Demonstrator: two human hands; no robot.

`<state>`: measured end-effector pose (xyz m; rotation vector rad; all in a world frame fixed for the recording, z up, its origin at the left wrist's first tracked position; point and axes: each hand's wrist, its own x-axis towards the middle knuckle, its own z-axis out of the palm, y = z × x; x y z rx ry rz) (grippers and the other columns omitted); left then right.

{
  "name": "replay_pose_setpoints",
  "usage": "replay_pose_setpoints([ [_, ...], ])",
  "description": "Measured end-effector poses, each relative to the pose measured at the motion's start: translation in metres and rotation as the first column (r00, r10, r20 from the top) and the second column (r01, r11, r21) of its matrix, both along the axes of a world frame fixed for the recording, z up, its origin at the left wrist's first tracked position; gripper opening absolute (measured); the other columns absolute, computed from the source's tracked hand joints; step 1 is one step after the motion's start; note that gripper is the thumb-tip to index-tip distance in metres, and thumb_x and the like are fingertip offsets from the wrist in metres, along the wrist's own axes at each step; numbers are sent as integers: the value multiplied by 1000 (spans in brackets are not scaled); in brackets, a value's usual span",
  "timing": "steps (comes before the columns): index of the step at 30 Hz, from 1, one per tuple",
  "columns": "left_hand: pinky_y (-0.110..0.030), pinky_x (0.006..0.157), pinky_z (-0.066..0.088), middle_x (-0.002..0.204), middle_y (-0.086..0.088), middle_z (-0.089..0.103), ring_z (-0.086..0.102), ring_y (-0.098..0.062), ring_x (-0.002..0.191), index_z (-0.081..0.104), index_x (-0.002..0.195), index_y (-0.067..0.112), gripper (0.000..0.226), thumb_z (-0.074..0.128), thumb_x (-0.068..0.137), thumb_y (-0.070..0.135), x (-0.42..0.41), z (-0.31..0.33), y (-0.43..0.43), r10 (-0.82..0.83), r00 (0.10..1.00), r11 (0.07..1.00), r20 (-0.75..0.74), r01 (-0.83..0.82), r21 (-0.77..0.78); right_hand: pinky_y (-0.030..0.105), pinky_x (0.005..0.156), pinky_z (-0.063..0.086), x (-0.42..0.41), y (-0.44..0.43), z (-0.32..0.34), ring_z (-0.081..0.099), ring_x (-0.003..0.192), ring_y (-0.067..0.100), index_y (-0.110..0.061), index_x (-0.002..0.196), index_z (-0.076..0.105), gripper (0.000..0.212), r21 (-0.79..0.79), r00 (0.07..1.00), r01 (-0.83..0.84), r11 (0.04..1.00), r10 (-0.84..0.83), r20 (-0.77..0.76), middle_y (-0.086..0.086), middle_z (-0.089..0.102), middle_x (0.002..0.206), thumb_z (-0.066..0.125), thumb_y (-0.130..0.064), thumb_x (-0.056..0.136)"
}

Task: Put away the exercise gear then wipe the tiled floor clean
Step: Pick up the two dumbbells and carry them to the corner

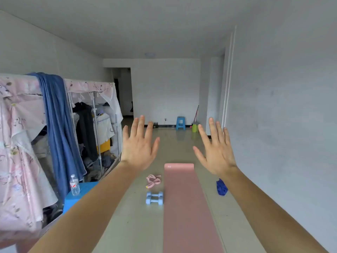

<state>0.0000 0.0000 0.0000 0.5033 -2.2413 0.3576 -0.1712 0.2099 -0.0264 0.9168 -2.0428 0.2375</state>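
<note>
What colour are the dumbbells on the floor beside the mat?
Light blue. The dumbbells lie just left of the pink mat; the head view shows them clearly.

Single head-worn view, wide-angle, set high above the tiled floor (138, 225). It faces straight down the room's length and is pitched slightly down. Both forearms enter from the bottom edge, with left hand (139, 147) and right hand (218, 152) mid-frame, close to the lens. Pink mat (189, 207) runs away from the bottom edge, right of centre. Fabric wardrobe (94, 115) is near on the left, bare wall (282, 125) is on the right, and blue stool (180, 123) is small at the far end.
</note>
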Motion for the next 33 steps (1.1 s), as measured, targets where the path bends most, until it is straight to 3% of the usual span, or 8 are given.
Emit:
replay_pose_setpoints([
  [2, -61, 111, 30, 157, -20, 30, 30, -38, 144, 39, 147, 9, 64, 25, 98, 48, -4, -1, -38, 15, 1000, 998, -21, -14, 55, 56, 122, 16, -12, -38, 2, 11, 152, 41, -17, 160, 16, 75, 3, 1000, 4, 1000, -4, 6, 21, -1, 166, 33, -57, 99],
  [5, -61, 110, 31, 157, -21, 30, 30, -39, 143, 39, 146, 7, 62, 29, 99, 46, -19, -16, -115, 36, 997, 999, -62, -35, 13, 56, 122, 17, -35, -114, -8, 13, 152, 41, -16, 160, 18, 75, 10, 1000, 14, 1000, -14, -1, 22, 2, 166, 33, -56, 99],
  [11, -61, 113, 25, 160, -21, 23, 24, -37, 147, 32, 152, 9, 67, 19, 99, 49, -40, -45, -269, 108, 988, 994, 108, -108, -7, 56, 121, 19, -70, -265, -43, 19, 150, 41, -15, 159, 23, 74, 73, 994, -12, 997, 5, 105, 22, 7, 165, 32, -55, 98],
  [18, -62, 113, 25, 160, -21, 22, 23, -38, 146, 31, 151, 7, 64, 29, 100, 47, -104, -80, -397, 81, 980, 991, 184, -99, 90, 57, 119, 22, -131, -372, -84, 23, 148, 43, -15, 158, 25, 72, 156, 974, -4, 988, -32, 225, 23, 11, 164, 35, -52, 97],
  [26, -62, 115, 22, 160, -20, 20, 19, -36, 148, 28, 152, 9, 64, 29, 101, 48, -243, -143, -529, 33, 961, 991, 274, -67, 115, 57, 120, 22, -266, -487, -153, 23, 148, 43, -13, 157, 24, 73, 173, 943, 59, 983, -112, 313, 25, 15, 163, 47, -48, 98],
  [33, -58, 118, 19, 164, -16, 7, 9, -33, 150, 16, 156, 12, 66, 17, 101, 49, -429, -164, -662, 17, 891, 991, 454, -76, 111, 58, 119, 24, -426, -595, -207, 24, 148, 44, -15, 158, 23, 73, 216, 835, 168, 962, -256, 488, 24, 15, 163, 47, -49, 98],
])
